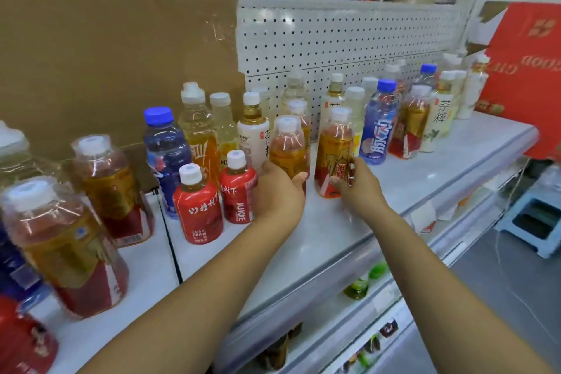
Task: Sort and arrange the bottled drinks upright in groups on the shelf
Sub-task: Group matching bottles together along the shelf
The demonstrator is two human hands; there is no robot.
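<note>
Curled round the lower body of an amber drink bottle (287, 146): thumb and fingers of the left hand (279, 194), gripping it from the front and hiding its base. Pinching the lower right side of a second amber bottle (334, 149): thumb and forefinger of the right hand (356, 188), other fingers bent alongside. Both bottles upright, near each other but apart, at the middle of the white shelf (328, 240). Each with a white cap and a clear shoulder over a gold label; red at the foot of the right one.

Just left of the held pair, two short red juice bottles (198, 206), upright and close together. Behind those, a blue-capped bottle (166, 152) and a white tea bottle (253, 136). Further right, a tall blue-labelled bottle (379, 130), then more amber and white ones toward a red box (525, 76). At the back, white pegboard (349, 33) and brown cardboard (106, 64).
</note>
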